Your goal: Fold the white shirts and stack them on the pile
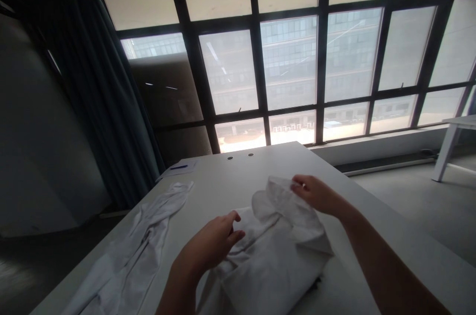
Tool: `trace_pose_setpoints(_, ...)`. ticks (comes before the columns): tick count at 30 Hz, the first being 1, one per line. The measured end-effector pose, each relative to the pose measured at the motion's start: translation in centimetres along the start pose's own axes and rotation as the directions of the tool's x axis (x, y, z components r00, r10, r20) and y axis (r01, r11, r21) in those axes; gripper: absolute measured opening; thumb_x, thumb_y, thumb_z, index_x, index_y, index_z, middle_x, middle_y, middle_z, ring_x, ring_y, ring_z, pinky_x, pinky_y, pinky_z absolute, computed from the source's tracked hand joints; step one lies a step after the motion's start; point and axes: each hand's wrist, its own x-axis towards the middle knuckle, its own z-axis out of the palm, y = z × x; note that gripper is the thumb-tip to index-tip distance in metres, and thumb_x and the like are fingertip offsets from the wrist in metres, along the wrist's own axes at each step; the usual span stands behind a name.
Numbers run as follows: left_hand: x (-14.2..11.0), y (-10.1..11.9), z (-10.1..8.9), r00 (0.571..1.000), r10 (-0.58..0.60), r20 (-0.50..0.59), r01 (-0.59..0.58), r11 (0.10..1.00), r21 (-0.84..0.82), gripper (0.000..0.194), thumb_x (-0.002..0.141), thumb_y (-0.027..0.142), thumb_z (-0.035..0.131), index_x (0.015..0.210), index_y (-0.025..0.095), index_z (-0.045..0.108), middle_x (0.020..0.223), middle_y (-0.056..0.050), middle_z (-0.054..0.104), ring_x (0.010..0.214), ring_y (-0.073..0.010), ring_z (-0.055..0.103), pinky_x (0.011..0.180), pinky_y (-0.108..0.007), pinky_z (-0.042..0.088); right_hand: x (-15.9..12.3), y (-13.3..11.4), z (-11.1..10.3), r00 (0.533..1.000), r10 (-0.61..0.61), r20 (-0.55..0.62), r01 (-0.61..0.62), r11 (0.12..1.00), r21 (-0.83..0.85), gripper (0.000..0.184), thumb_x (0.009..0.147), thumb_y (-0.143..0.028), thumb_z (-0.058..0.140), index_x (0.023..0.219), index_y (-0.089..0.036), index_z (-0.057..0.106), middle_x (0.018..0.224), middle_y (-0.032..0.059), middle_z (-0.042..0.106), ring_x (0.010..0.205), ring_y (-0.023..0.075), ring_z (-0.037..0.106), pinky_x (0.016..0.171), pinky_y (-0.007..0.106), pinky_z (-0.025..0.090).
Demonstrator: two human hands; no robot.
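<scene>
A crumpled white garment (275, 255) lies on the white table in front of me, with a raised fold at its far end that looks like a collar. My right hand (312, 193) pinches the garment's far right edge between thumb and fingers and holds it up a little. Over its left side is my left hand (215, 238), thumb and forefinger apart, with nothing visible between them; whether it touches the cloth I cannot tell. A small dark thing (317, 283) peeks out from under the garment's right edge.
A second white garment (130, 255) stretches along the left side of the table (219, 181). Papers with a dark blue pen (179, 167) lie at the far left corner. Beyond are large windows and a dark curtain (100, 96). Another white table (448, 144) stands at the right.
</scene>
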Motion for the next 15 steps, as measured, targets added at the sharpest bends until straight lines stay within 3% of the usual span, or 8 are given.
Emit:
trace_pose_setpoints(3,0.4,1.3,1.1,0.995,0.089,-0.044,-0.088,0.995,0.042,0.035,0.096,0.041,0.051,0.125,0.025,0.062,0.119,-0.008,0.073,0.109,-0.0264,0.067,0.092,-0.035,0.048,-0.1,3.4,-3.8,0.951,0.177,-0.253,-0.161,0.983,0.086,0.032,0.091,-0.048,0.049,0.089,-0.02,0.065,0.082,0.0047,0.071,0.071,0.0207,0.063,0.064,0.029,0.043)
trace_pose_setpoints(6,2.0,3.0,3.6,0.974,0.22,-0.057,-0.217,0.974,0.059,0.032,0.098,0.025,0.046,0.126,0.026,0.062,0.123,-0.006,0.072,0.11,-0.0239,0.067,0.095,-0.033,0.048,-0.7,5.0,-5.7,0.893,0.289,-0.346,-0.26,0.957,0.127,0.033,0.088,-0.052,0.052,0.09,-0.022,0.066,0.081,0.0042,0.072,0.073,0.0227,0.064,0.064,0.03,0.044)
trace_pose_setpoints(10,4.8,4.7,8.0,0.892,0.452,-0.016,-0.45,0.89,0.07,0.058,0.085,-0.001,0.042,0.131,0.03,0.06,0.132,0.001,0.067,0.119,-0.0181,0.064,0.104,-0.027,0.045,-1.1,4.0,-5.9,0.887,0.297,-0.354,-0.256,0.954,0.158,0.032,0.088,-0.051,0.051,0.089,-0.023,0.066,0.078,0.0033,0.071,0.073,0.0229,0.065,0.064,0.03,0.044)
trace_pose_setpoints(12,6.0,5.1,9.8,0.863,0.504,-0.022,-0.5,0.861,0.09,0.067,0.082,-0.003,0.045,0.139,0.03,0.054,0.142,0.002,0.062,0.125,-0.0186,0.06,0.11,-0.028,0.041,-1.2,2.9,-5.7,0.887,0.271,-0.374,-0.225,0.961,0.161,0.033,0.09,-0.052,0.051,0.091,-0.022,0.065,0.076,0.0028,0.07,0.07,0.0218,0.063,0.062,0.03,0.044)
trace_pose_setpoints(15,6.9,5.3,11.5,0.86,0.507,-0.048,-0.498,0.857,0.13,0.064,0.091,0.005,0.046,0.149,0.031,0.043,0.154,0.001,0.051,0.125,-0.0218,0.06,0.112,-0.034,0.04,-1.5,1.3,-5.6,0.908,0.19,-0.373,-0.135,0.976,0.169,0.034,0.093,-0.053,0.051,0.094,-0.022,0.065,0.076,0.0018,0.068,0.069,0.0197,0.061,0.061,0.029,0.043)
